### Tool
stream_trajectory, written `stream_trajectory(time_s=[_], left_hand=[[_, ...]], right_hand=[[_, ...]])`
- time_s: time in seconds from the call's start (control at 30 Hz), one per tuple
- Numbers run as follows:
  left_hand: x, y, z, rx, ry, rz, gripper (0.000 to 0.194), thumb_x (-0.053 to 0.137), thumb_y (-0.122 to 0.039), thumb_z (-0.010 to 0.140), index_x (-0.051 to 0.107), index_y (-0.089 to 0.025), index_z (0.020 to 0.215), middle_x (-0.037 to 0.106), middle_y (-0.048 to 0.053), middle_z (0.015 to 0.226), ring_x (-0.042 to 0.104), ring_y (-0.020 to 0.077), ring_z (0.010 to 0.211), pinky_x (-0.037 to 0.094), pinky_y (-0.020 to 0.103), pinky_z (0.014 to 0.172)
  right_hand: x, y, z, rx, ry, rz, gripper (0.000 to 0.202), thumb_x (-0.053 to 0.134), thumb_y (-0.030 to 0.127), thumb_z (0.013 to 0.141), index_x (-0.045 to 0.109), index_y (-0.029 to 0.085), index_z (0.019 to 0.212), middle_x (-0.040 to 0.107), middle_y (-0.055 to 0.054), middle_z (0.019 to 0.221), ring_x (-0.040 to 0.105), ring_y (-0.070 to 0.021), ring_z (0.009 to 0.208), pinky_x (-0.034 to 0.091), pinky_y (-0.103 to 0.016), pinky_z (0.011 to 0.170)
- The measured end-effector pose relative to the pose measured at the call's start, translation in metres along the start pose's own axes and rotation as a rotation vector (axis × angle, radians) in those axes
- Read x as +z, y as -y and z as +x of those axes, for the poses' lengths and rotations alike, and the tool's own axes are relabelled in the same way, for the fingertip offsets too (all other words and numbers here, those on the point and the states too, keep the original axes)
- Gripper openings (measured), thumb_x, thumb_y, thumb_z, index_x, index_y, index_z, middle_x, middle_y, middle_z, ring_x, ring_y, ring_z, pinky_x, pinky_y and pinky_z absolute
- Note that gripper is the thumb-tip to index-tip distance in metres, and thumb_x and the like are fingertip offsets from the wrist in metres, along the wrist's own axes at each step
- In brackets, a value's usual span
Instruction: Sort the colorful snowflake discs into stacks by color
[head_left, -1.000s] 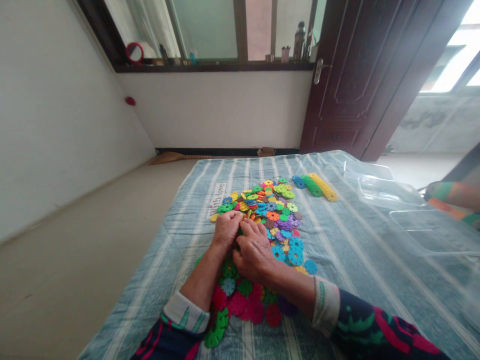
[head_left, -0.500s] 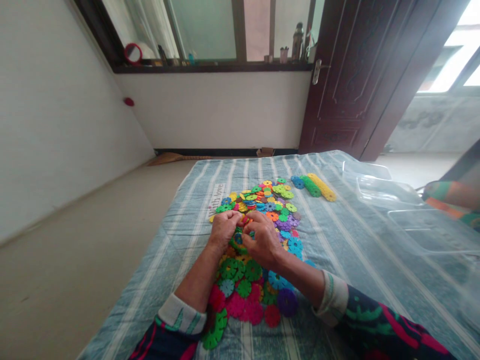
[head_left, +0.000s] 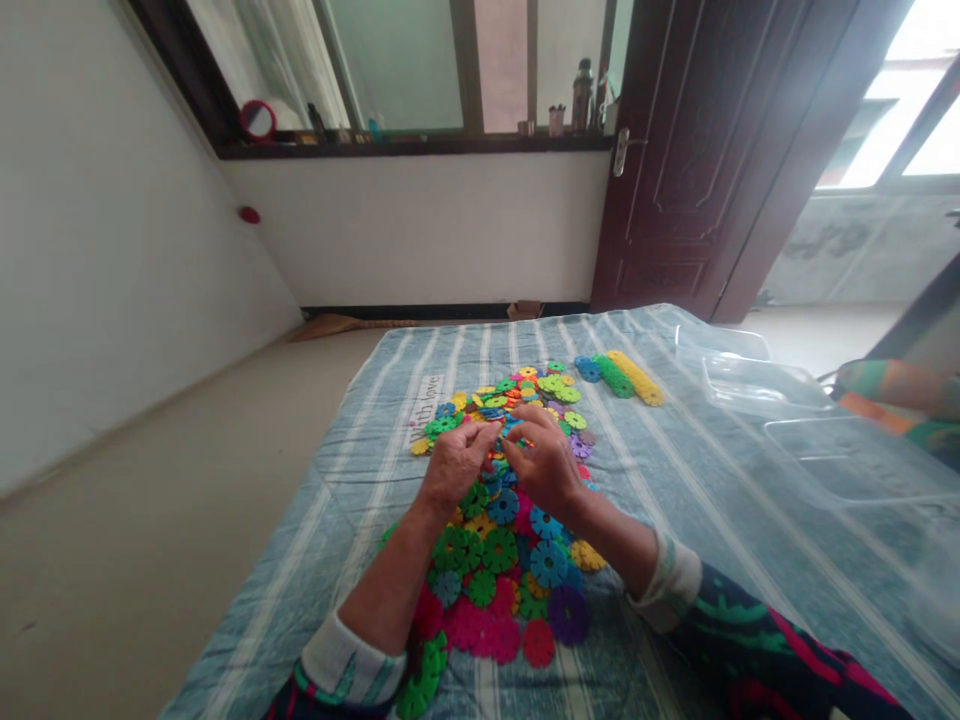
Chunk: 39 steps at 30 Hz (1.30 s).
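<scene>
My left hand [head_left: 459, 463] is closed in a pinch over a heap of notched plastic snowflake discs [head_left: 499, 550]. Just to its right, my right hand [head_left: 546, 458] pinches too, its fingertips almost meeting the left ones. What lies between the fingertips is too small and covered to make out. Beneath both hands the heap shows green, blue, yellow, pink and purple discs, partly hidden by the hands and wrists. Apart from the heap, at its far right, lie rows of stacked discs: a yellow row [head_left: 636, 378], a green row [head_left: 614, 376] and a short blue one [head_left: 587, 368].
A striped cloth [head_left: 341, 520] covers the bed-like surface. Clear plastic containers [head_left: 855, 465] stand on the right, near a patterned orange and green fabric [head_left: 892, 395]. Beyond are a dark red door [head_left: 675, 180] and a windowsill [head_left: 420, 147] with small items. A broom [head_left: 330, 326] lies on the floor.
Both hands have risen slightly off the heap and shifted a little to the right, uncovering blue and green discs below them. The view has tilted slightly.
</scene>
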<state>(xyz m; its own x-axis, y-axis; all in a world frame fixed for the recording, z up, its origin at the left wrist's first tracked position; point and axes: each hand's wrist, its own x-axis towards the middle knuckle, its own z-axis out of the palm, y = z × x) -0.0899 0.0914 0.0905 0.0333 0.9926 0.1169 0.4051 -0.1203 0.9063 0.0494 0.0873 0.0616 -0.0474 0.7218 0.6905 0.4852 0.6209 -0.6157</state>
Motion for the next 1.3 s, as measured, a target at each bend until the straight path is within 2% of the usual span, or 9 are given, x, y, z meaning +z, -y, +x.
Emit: stream_trajectory(time_s=[0.1,0.3,0.47,0.6,0.67,0.87,1.07,1.2,1.3], left_hand=[[0.002,0.002,-0.001,-0.118,0.099,-0.276,0.039,0.064,-0.051,0.070,0.068,-0.014,0.083,0.064,0.000,0.060,0.058,0.0141,0.053,0.045,0.023,0.049],[-0.002,0.008,0.001,-0.127,0.128,-0.587,0.032,0.077,-0.035,0.064,0.067,-0.014,0.086,0.067,0.000,0.078,0.063,0.0101,0.066,0.052,0.021,0.063],[-0.003,0.007,0.000,-0.128,0.163,-0.729,0.036,0.080,-0.025,0.061,0.066,-0.016,0.093,0.067,0.001,0.096,0.065,0.0118,0.077,0.055,0.022,0.066],[-0.003,0.009,0.000,-0.139,0.194,-0.723,0.042,0.081,-0.020,0.059,0.065,-0.015,0.097,0.068,0.004,0.100,0.065,0.0138,0.080,0.056,0.023,0.067],[-0.003,0.011,0.000,-0.149,0.214,-0.688,0.043,0.081,-0.020,0.058,0.064,-0.014,0.098,0.070,0.005,0.099,0.066,0.0146,0.079,0.055,0.023,0.067],[0.000,0.007,0.000,-0.144,0.213,-0.484,0.052,0.083,-0.027,0.054,0.065,-0.013,0.101,0.073,0.007,0.094,0.067,0.0213,0.086,0.053,0.024,0.067],[0.004,0.001,0.001,-0.140,0.186,-0.387,0.062,0.083,-0.039,0.053,0.063,-0.012,0.105,0.075,0.008,0.088,0.069,0.0223,0.079,0.052,0.026,0.065],[0.005,0.001,0.001,-0.145,0.165,-0.359,0.070,0.083,-0.041,0.051,0.060,-0.011,0.110,0.075,0.008,0.086,0.069,0.0219,0.076,0.051,0.026,0.062],[0.006,0.000,-0.001,-0.121,0.162,-0.320,0.072,0.081,-0.045,0.054,0.058,-0.011,0.113,0.075,0.008,0.087,0.069,0.0223,0.078,0.052,0.026,0.063]], right_hand=[[0.001,0.000,-0.001,-0.021,-0.002,0.051,0.012,0.057,0.021,0.082,0.063,0.018,0.072,0.061,-0.010,0.106,0.054,-0.0205,0.106,0.044,-0.037,0.093],[-0.002,-0.003,0.004,0.026,0.026,0.228,0.006,0.065,0.023,0.077,0.062,0.018,0.076,0.064,-0.006,0.093,0.060,-0.0167,0.090,0.048,-0.032,0.082],[-0.013,-0.007,0.009,0.052,0.176,0.253,0.028,0.069,0.026,0.075,0.066,0.021,0.102,0.066,-0.003,0.096,0.060,-0.0151,0.087,0.048,-0.029,0.076],[-0.023,-0.008,0.014,-0.020,0.341,0.112,0.039,0.067,0.033,0.078,0.063,0.024,0.116,0.062,-0.003,0.098,0.057,-0.0133,0.082,0.045,-0.025,0.071],[-0.028,-0.005,0.016,-0.035,0.418,-0.028,0.038,0.065,0.036,0.080,0.063,0.023,0.115,0.061,-0.003,0.093,0.056,-0.0132,0.079,0.043,-0.024,0.068],[-0.038,0.013,0.018,-0.043,0.591,-0.423,0.033,0.047,0.032,0.090,0.057,0.023,0.120,0.062,-0.006,0.096,0.059,-0.0164,0.077,0.041,-0.025,0.063],[-0.039,0.015,0.021,-0.090,0.631,-0.551,0.032,0.040,0.027,0.091,0.052,0.019,0.119,0.064,-0.009,0.095,0.061,-0.0185,0.074,0.043,-0.027,0.060],[-0.039,0.009,0.022,-0.141,0.634,-0.536,0.029,0.040,0.027,0.091,0.052,0.015,0.114,0.065,-0.011,0.094,0.061,-0.0184,0.075,0.042,-0.026,0.060],[-0.040,0.005,0.022,-0.157,0.620,-0.513,0.027,0.042,0.030,0.091,0.054,0.016,0.111,0.067,-0.010,0.094,0.062,-0.0177,0.076,0.040,-0.025,0.059]])
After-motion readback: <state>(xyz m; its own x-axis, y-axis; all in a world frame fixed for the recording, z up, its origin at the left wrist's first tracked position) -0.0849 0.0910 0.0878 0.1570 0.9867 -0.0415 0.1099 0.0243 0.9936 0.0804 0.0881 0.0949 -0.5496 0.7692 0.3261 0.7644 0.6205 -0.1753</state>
